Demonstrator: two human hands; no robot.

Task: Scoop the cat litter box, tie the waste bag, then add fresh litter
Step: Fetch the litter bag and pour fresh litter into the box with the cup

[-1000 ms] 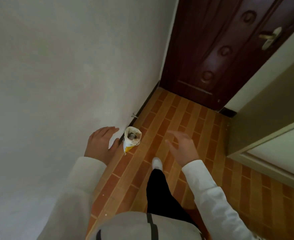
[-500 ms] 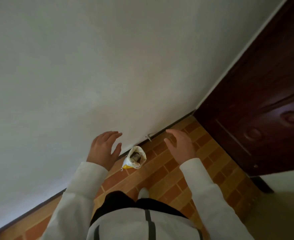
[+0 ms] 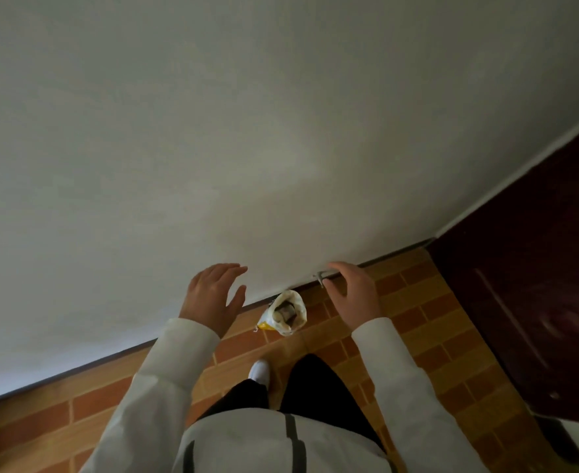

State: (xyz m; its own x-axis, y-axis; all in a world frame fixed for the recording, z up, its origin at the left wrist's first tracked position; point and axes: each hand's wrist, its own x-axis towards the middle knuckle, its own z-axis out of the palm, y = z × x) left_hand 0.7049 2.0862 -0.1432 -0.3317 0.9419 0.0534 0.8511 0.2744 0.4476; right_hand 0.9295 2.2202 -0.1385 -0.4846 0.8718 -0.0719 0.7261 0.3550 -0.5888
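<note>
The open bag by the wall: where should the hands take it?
Probably by the rolled rim of the bag, from above, one hand either side. It stands upright against the wall with its mouth open and contents showing, so a high grip avoids tipping.

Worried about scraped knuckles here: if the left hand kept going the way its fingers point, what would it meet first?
Probably the white wall: the left hand is open, fingers aimed at it, nothing between. Depth is unclear.

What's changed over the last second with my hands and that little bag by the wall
You turned from the door toward the wall and stepped closer. Both hands moved forward: the left hand and right hand now flank the bag, open and not touching it. The bag stayed on the floor against the wall, its mouth open.
</note>
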